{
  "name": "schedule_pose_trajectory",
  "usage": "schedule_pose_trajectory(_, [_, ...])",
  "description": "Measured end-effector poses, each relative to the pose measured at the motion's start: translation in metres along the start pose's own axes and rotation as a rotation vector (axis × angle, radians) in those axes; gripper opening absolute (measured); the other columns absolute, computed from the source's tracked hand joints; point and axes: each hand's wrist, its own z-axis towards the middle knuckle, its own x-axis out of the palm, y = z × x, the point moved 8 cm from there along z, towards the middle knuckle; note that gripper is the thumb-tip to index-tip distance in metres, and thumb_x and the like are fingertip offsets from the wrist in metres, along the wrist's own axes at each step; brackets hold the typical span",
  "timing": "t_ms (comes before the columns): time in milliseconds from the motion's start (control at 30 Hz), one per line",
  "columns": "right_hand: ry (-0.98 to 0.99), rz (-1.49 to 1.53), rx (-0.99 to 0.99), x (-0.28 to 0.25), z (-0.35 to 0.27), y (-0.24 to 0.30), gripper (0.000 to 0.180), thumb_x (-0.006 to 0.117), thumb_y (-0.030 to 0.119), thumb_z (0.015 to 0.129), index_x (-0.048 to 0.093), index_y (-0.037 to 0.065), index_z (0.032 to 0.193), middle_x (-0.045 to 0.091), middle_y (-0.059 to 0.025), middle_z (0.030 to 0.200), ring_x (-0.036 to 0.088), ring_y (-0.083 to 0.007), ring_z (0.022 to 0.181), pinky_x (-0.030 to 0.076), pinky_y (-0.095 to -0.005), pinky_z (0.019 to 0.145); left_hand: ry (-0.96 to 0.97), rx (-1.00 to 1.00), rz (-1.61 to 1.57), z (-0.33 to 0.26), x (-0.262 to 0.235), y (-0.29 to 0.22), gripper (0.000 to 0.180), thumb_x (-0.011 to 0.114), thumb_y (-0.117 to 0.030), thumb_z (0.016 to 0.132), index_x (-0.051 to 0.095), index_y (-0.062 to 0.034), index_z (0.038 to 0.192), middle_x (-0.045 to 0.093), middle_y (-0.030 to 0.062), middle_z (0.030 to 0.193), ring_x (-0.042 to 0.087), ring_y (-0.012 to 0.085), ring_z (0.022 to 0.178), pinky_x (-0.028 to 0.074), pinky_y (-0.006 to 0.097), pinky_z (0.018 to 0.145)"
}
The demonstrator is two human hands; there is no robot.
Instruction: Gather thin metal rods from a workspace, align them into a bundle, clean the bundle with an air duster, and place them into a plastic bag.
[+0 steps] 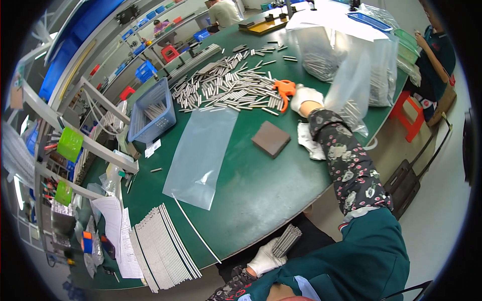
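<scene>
In a white glove, my left hand (267, 260) is low at the table's near edge, closed round a bundle of short grey metal rods (287, 241). My right hand (307, 99), also gloved, stretches far across the green table. It is closed at a pair of orange-handled scissors (285, 89); the handles show to its left, while the blades are hidden. Left of the scissors spreads a large loose heap of short metal rods (236, 89). A crumpled white cloth or paper (310, 140) lies under my right forearm, beside a brown square block (271, 139).
A flat clear plastic bag (201, 158) lies mid-table. Long pale rods (163, 248) lie in a row at the near left, by paper sheets (118, 236). A blue basket (153, 118) stands left; filled plastic bags (381, 75) stand right. A person (434, 70) sits beyond, near a red stool (409, 115).
</scene>
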Motion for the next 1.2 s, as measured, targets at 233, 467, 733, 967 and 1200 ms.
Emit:
schedule_pose_trajectory(233, [-0.265,0.329,0.001,-0.039,0.028,-0.033,0.037,0.057,0.020,0.062,0.060,0.002,0.094,0.062,-0.0181,0.082,0.062,-0.0261,0.070,0.047,-0.0326,0.066,0.171,-0.068,0.057,0.013,0.001,0.049,0.040,0.053,0.002,0.072,0.044,-0.0036,0.111,0.053,0.0008,0.099,0.049,0.0076,0.089,0.042,0.022,0.076])
schedule_pose_trajectory(467, [0.353,1.199,-0.400,-0.099,-0.131,0.015,0.062,0.060,0.024,0.066,0.040,-0.002,0.119,0.052,-0.0107,0.105,0.054,-0.0159,0.088,0.042,-0.0248,0.079,0.235,-0.139,-0.176,0.002,-0.007,0.064,0.050,0.044,0.005,0.075,0.034,-0.0046,0.123,0.043,0.0080,0.123,0.043,0.0144,0.111,0.040,0.030,0.089])
schedule_pose_trajectory(733, [1.279,1.114,0.065,0.005,-0.306,-0.056,0.076,0.070,0.000,0.065,0.029,0.003,0.130,0.058,-0.0060,0.097,0.054,-0.0116,0.085,0.045,-0.0243,0.075,0.112,-0.073,-0.423,0.010,-0.016,0.039,0.024,0.037,-0.009,0.087,0.047,-0.0044,0.109,0.055,0.0043,0.104,0.052,0.0130,0.096,0.042,0.026,0.082])
schedule_pose_trajectory(967, [1.642,0.982,-0.264,0.040,-0.393,-0.136,0.056,0.072,0.010,0.066,0.050,0.007,0.117,0.060,-0.0039,0.098,0.056,-0.0117,0.081,0.045,-0.0233,0.076,0.066,-0.048,0.216,0.015,0.019,-0.010,0.034,0.044,-0.001,0.074,0.043,0.0013,0.108,0.055,0.0058,0.095,0.054,0.0127,0.084,0.045,0.023,0.070])
schedule_pose_trajectory(1200, [1.257,0.438,0.290,0.055,-0.307,-0.210,0.021,0.064,0.022,0.070,0.061,0.009,0.087,0.056,-0.0015,0.058,0.053,-0.0090,0.051,0.047,-0.0224,0.044,-0.044,-0.019,0.339,0.021,0.004,0.012,0.043,0.058,-0.001,0.065,0.046,0.0005,0.106,0.060,0.0049,0.084,0.058,0.0113,0.071,0.047,0.022,0.062])
